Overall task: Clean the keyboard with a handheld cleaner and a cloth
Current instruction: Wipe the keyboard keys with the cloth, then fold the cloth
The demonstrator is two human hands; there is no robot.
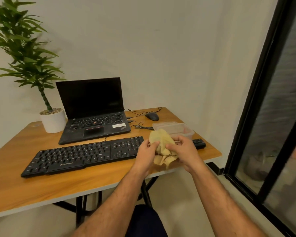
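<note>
A black full-size keyboard lies across the wooden table, its right end under my hands. A crumpled yellow cloth is bunched above the table's right front part. My left hand grips the cloth's left side and my right hand pinches its right side. A small black device, perhaps the handheld cleaner, lies on the table just right of my right hand, partly hidden by it.
An open black laptop stands behind the keyboard, a potted plant to its left. A wired mouse and a clear plastic box sit at the back right. A dark glass door is right of the table.
</note>
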